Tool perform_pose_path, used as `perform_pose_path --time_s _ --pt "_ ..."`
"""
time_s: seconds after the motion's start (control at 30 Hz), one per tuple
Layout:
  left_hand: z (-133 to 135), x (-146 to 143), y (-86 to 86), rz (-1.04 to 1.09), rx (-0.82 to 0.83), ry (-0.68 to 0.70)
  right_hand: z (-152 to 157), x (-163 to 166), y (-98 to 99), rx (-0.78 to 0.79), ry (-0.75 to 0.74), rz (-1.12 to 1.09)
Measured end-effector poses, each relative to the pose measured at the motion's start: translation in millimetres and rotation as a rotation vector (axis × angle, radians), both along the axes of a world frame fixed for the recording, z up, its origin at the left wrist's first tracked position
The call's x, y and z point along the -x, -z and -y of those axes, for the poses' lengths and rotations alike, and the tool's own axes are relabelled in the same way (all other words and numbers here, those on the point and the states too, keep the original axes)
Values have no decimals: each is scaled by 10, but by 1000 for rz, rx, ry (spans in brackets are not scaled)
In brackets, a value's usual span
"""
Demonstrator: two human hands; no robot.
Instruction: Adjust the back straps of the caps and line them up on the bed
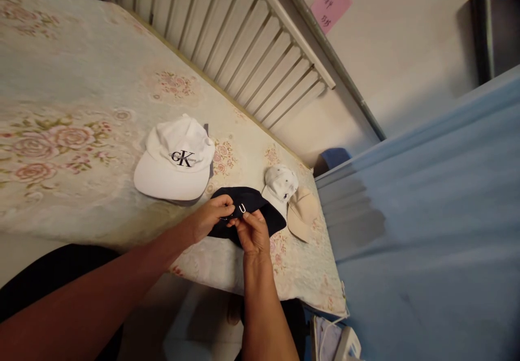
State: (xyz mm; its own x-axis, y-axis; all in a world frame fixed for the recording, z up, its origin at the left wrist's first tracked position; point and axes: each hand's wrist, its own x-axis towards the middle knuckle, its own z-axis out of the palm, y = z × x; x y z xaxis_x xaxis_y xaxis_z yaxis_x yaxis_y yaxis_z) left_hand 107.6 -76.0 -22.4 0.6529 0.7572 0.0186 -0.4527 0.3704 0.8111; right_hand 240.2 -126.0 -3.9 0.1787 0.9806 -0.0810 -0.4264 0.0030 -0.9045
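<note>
A dark navy cap [260, 206] lies near the front edge of a flower-patterned mattress [81, 95]. Both hands meet at its back strap, where a small metal buckle [242, 208] shows. My left hand [211, 217] pinches the strap from the left, fingers closed. From below, my right hand [252, 232] grips the cap's rear edge, its fingers closed too. A white cap with black letters [175, 158] sits to the left of the navy one. To the right lie a white patterned cap [280, 183] and a beige cap [303, 212], overlapping.
A metal bed rail with slats [252, 41] runs along the mattress's far side. A blue curtain or sheet [426, 231] fills the right. A pink note [330, 3] is stuck on the wall. Dark clothing [49, 279] shows at lower left.
</note>
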Motion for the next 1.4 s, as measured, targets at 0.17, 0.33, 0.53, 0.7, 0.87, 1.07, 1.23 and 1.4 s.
perform_pose_path --time_s 0.17,0.33,0.53,0.7,0.87,1.07,1.23,1.4 --pt "-33 50 -25 52 18 62 3 -11 1 -25 -17 -14" --pt "-113 156 -42 139 -11 196 1 -51 -10 -45 -2 -59" --pt "-120 233 -80 145 53 306 29 -53 -63 -41 30 -120" --pt "-84 150 -47 25 32 227 47 -7 -82 -26 -6 -72" --pt "-84 79 12 -6 -4 141 16 21 -75 -35 22 -71" --pt "-77 87 4 -3 -81 85 7 29 -84 -33 38 -57" --pt "-60 46 13 -14 -133 35 11 17 -63 -21 81 -67" --pt "-24 21 -27 3 -97 -34 -2 22 -46 -8 80 -27"
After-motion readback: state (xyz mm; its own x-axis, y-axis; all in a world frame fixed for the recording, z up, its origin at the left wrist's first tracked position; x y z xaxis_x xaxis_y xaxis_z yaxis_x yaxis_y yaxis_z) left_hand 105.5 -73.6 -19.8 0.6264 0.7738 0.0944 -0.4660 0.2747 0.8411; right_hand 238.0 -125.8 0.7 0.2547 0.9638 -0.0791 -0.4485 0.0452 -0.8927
